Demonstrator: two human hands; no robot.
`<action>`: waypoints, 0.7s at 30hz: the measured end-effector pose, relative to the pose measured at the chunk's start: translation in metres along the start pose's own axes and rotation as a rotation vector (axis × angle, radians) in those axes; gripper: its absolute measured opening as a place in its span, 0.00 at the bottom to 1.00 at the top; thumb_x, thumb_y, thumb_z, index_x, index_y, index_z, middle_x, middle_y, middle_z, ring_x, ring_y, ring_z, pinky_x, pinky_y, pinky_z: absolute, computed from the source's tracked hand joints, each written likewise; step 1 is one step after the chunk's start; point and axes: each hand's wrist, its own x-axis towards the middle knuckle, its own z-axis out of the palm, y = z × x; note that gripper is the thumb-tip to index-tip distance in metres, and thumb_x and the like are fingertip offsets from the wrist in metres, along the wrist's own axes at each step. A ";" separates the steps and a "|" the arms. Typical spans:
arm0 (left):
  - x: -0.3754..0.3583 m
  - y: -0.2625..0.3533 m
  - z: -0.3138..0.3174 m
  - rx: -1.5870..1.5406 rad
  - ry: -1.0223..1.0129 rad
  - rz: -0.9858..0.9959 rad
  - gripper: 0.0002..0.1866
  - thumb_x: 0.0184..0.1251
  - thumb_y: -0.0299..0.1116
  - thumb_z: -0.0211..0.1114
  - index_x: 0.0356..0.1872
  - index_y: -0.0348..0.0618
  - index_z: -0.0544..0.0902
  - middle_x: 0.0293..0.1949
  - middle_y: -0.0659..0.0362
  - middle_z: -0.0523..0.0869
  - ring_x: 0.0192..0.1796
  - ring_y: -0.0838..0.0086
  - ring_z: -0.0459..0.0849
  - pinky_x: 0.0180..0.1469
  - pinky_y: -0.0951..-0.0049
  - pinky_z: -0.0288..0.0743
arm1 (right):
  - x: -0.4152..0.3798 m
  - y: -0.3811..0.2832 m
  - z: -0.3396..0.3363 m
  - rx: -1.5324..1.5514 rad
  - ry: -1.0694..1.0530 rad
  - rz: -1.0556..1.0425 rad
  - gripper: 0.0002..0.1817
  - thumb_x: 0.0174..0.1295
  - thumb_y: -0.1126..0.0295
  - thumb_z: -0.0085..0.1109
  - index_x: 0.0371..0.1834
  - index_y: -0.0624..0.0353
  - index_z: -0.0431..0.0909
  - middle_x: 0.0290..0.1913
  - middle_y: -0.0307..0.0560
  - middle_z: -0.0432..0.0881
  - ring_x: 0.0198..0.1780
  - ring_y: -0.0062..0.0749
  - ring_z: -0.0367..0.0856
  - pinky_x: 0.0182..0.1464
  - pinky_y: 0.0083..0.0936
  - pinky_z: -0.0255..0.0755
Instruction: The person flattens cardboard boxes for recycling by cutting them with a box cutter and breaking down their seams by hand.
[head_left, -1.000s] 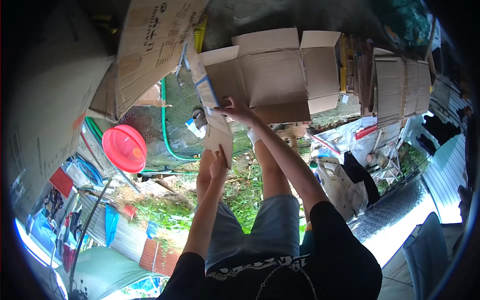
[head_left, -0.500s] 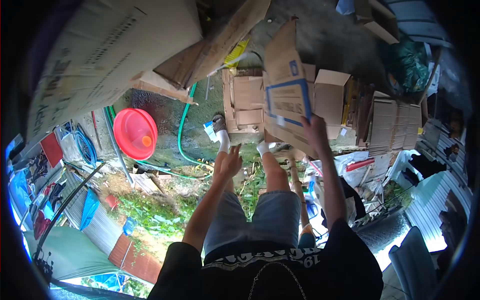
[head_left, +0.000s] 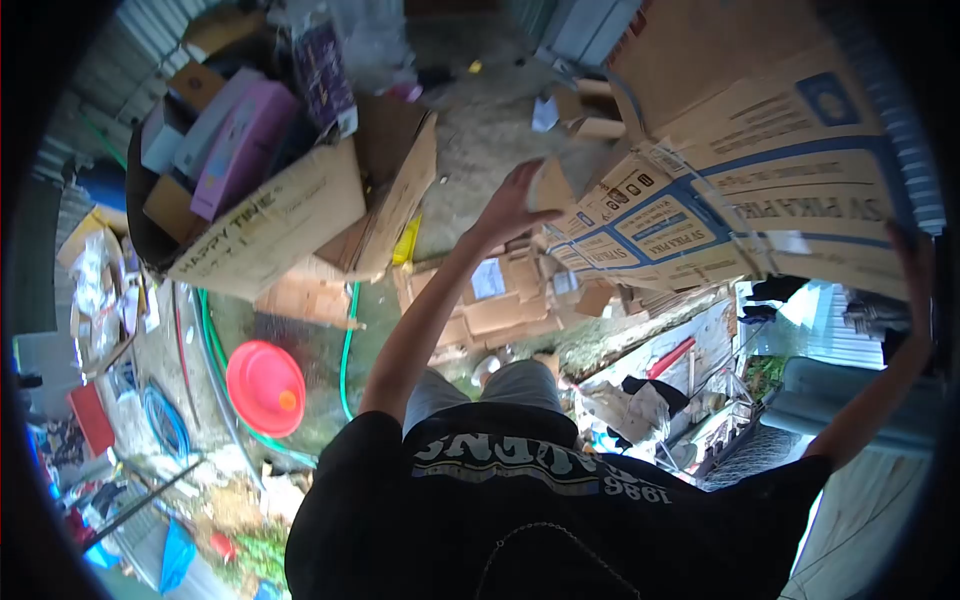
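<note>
A large cardboard sheet [head_left: 700, 215], opened out from a carton and printed in blue, is raised high on my right side. At its far right edge, my right hand [head_left: 910, 260] grips the cardboard. My left hand [head_left: 512, 208] is stretched forward with fingers and thumb apart, close by the left end of the sheet. Below, flattened cardboard pieces [head_left: 505, 300] lie stacked on the ground in front of my feet.
A big carton [head_left: 280, 225] filled with smaller boxes stands at the front left. A red basin [head_left: 265, 388], a green hose [head_left: 350, 350] and a coiled blue hose [head_left: 166, 420] are on the left. At the right is a grey-blue chair [head_left: 840, 400].
The printed sheet has swung up and outward to the right, with my right hand at its edge. My left hand has risen forward from beside my legs. The view has tilted up.
</note>
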 end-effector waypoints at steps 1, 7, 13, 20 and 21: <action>0.030 0.033 -0.002 -0.018 0.022 0.104 0.45 0.44 0.50 0.70 0.61 0.36 0.60 0.62 0.44 0.60 0.64 0.56 0.62 0.63 0.63 0.60 | -0.008 0.005 -0.033 0.052 0.082 -0.087 0.21 0.58 0.57 0.56 0.46 0.63 0.71 0.38 0.52 0.74 0.38 0.35 0.71 0.40 0.29 0.64; 0.099 0.202 0.000 -0.367 -0.014 0.259 0.29 0.55 0.40 0.64 0.54 0.33 0.67 0.34 0.49 0.83 0.38 0.63 0.84 0.40 0.70 0.76 | -0.068 0.011 -0.145 0.319 0.552 -0.297 0.22 0.53 0.59 0.64 0.26 0.74 0.77 0.25 0.53 0.79 0.21 0.29 0.73 0.21 0.25 0.67; 0.074 0.241 -0.011 -0.149 0.299 0.537 0.15 0.57 0.35 0.63 0.43 0.38 0.75 0.21 0.53 0.82 0.19 0.67 0.81 0.20 0.75 0.69 | -0.026 0.124 -0.116 -0.186 0.924 -0.054 0.18 0.59 0.57 0.55 0.46 0.59 0.72 0.39 0.51 0.76 0.41 0.37 0.74 0.44 0.33 0.67; -0.002 0.250 -0.076 0.202 -0.035 0.456 0.20 0.53 0.35 0.62 0.50 0.50 0.75 0.24 0.52 0.81 0.27 0.59 0.82 0.32 0.62 0.74 | -0.042 -0.135 0.042 0.027 0.700 -0.982 0.21 0.54 0.64 0.59 0.50 0.58 0.71 0.50 0.49 0.74 0.54 0.43 0.71 0.56 0.34 0.63; -0.015 0.245 -0.083 0.238 -0.142 0.323 0.21 0.54 0.36 0.61 0.52 0.53 0.75 0.25 0.51 0.81 0.29 0.58 0.81 0.35 0.60 0.74 | -0.034 -0.169 0.060 0.106 0.581 -1.102 0.19 0.53 0.66 0.59 0.48 0.58 0.71 0.49 0.49 0.74 0.53 0.43 0.71 0.55 0.33 0.63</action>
